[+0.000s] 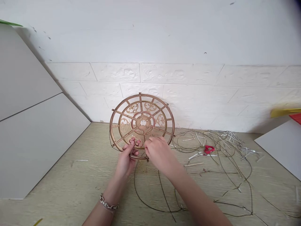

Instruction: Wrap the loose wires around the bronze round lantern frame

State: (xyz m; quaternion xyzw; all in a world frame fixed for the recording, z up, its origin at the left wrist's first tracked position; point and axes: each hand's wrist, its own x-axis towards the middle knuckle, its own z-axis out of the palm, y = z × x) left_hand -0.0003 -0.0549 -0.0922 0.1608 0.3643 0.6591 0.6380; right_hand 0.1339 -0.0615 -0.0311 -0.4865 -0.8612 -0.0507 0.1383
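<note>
both hands pinch the lower rim of the upright gold wheel frame

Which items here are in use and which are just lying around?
In use:
- gold wheel frame, held upright by both hands
- left hand, at its lower rim
- right hand, at its lower rim

Lying about:
- loose wires
- red clip
- white strips
- wooden stick
</note>
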